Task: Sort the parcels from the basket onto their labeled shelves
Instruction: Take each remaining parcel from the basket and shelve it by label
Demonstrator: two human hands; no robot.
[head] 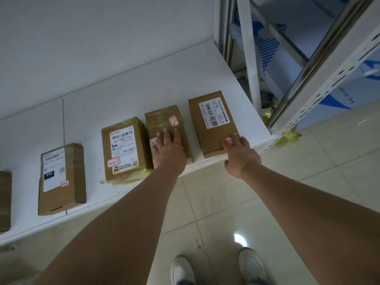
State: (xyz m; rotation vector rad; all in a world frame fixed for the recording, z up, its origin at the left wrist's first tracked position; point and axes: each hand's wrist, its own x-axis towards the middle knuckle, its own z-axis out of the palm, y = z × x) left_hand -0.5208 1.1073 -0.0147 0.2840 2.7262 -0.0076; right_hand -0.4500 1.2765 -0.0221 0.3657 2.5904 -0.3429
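You are working with both forearms bare, no sleeve showing on either one, and no watch, ring or glove is showing on your left hand (pixel 169 150) or your right hand (pixel 239 156). At six o'clock you are wearing white shoes (pixel 251 266), low-cut and rounded at the toe, with a dark hem just showing above them.
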